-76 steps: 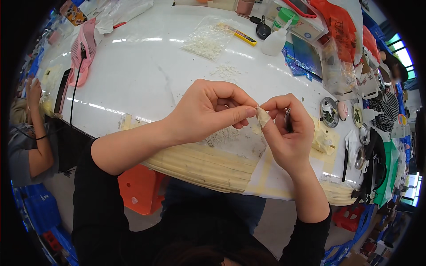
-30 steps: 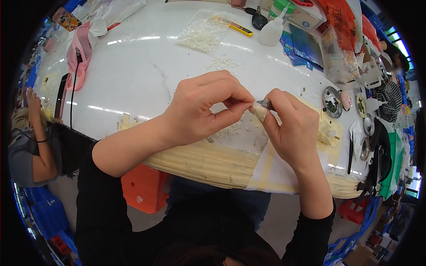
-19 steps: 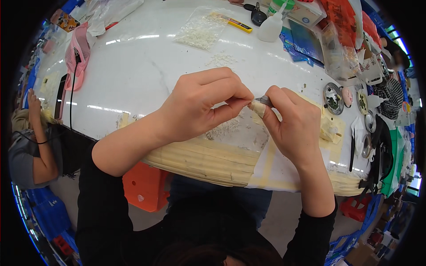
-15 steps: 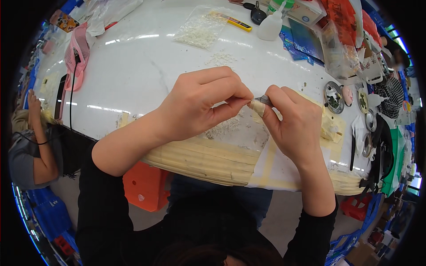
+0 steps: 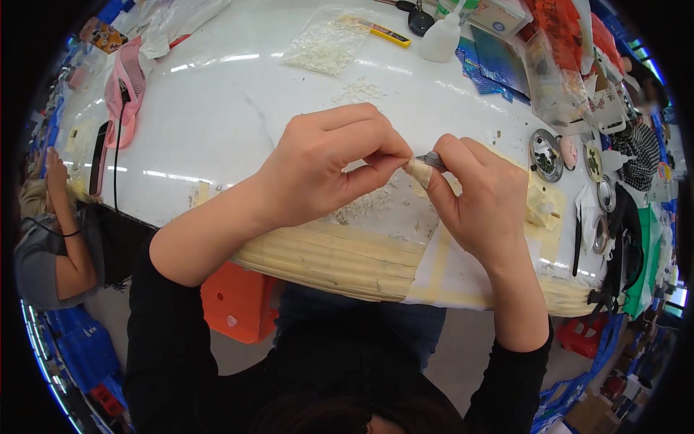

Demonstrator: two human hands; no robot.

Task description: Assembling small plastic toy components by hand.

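Over the near middle of the table, my left hand [image 5: 325, 163] pinches something tiny between thumb and forefinger; the fingertips hide what it is. Fingertip to fingertip with it, my right hand [image 5: 484, 192] is closed around a small grey blade-like tool [image 5: 433, 160]. Most of this tool is covered by the curled fingers, and its end points at the left fingertips. Cream tape [image 5: 419, 172] wraps the tip of my right thumb, just below the tool. Pale shavings [image 5: 365, 206] lie on the table under my hands.
Tape strips [image 5: 332, 260] cover the table's near edge. Farther back are a bag of pale flakes [image 5: 322, 54], a yellow cutter-like item [image 5: 390, 35] and a white squeeze bottle [image 5: 441, 40]. Round tins [image 5: 546, 155] stand right. At far left, another person's arm [image 5: 69, 239] rests by the table.
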